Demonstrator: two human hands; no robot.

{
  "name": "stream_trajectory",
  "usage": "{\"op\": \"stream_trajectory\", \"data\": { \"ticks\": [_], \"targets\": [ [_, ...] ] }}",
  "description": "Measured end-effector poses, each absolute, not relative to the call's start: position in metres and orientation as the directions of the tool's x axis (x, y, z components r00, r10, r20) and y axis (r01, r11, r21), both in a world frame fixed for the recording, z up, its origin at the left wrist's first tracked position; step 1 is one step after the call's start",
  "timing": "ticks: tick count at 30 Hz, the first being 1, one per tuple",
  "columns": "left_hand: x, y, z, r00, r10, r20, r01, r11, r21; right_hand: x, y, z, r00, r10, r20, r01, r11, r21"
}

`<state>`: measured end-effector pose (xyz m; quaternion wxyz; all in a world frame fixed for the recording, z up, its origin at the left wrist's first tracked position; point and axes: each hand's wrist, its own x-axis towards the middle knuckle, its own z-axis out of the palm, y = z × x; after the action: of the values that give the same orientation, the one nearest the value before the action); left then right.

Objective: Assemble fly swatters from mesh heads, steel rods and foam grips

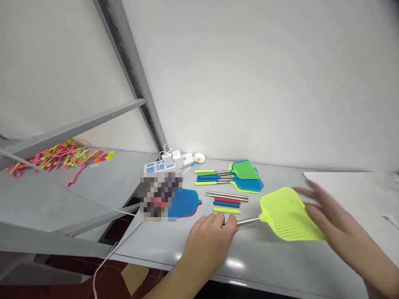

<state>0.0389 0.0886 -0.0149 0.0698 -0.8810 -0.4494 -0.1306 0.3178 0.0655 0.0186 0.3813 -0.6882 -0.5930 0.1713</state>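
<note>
Head view: your left hand [209, 236] pinches steel rod [247, 221] of yellow swatter [288, 214], mesh head flat on table [174, 245]. Your right hand [330, 211] spread wide, blurred, at mesh edge; contact unclear. Step, judged: steadying swatter. Next move calls for firm rod grip; loose coloured sleeves [227, 205] lie just beyond.

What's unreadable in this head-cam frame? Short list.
Head view only.
1. Pixelated patch: mosaic hides what lies there, plus part of the blue swatter heads.
2. Right hand: motion blur; contact with the yellow swatter unclear.
3. Left hand: covers the swatter's handle end, so any grip sleeve is hidden.
4. Colourful pile, far left: too small to identify.
</note>
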Motion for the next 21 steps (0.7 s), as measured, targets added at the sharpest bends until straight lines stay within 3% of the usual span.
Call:
{"op": "stream_trajectory", "data": {
  "ticks": [2, 3, 6, 10, 14, 17, 21],
  "targets": [
    [0.038, 0.088, -0.013, 0.607, 0.739, 0.293, 0.776, -0.63, -0.018, 0.313, 0.07, 0.019, 0.203, 0.976, -0.083, 0.456, -0.169, -0.874],
    [0.038, 0.088, -0.013, 0.62, 0.729, 0.291, 0.766, -0.643, -0.023, 0.307, 0.071, 0.019, 0.178, 0.972, -0.156, 0.357, -0.211, -0.91],
    [0.04, 0.087, -0.012, 0.641, 0.71, 0.292, 0.751, -0.658, -0.05, 0.283, 0.067, 0.02, 0.147, 0.972, -0.182, 0.128, -0.201, -0.971],
    [0.044, 0.087, -0.011, 0.674, 0.677, 0.296, 0.721, -0.69, -0.063, 0.26, 0.059, 0.018, 0.095, 0.979, -0.18, 0.053, -0.186, -0.981],
    [0.045, 0.086, -0.01, 0.652, 0.681, 0.333, 0.714, -0.7, 0.031, 0.263, 0.056, 0.008, 0.029, 0.986, -0.164, 0.043, -0.165, -0.985],
    [0.046, 0.081, -0.007, 0.628, 0.704, 0.331, 0.711, -0.692, 0.124, 0.275, 0.054, -0.003, 0.022, 0.995, -0.1, 0.155, -0.102, -0.983],
    [0.048, 0.071, 0.002, 0.614, 0.757, 0.223, 0.71, -0.653, 0.264, 0.294, 0.048, -0.009, -0.134, 0.952, 0.274, 0.319, 0.303, -0.898]
  ]
}}
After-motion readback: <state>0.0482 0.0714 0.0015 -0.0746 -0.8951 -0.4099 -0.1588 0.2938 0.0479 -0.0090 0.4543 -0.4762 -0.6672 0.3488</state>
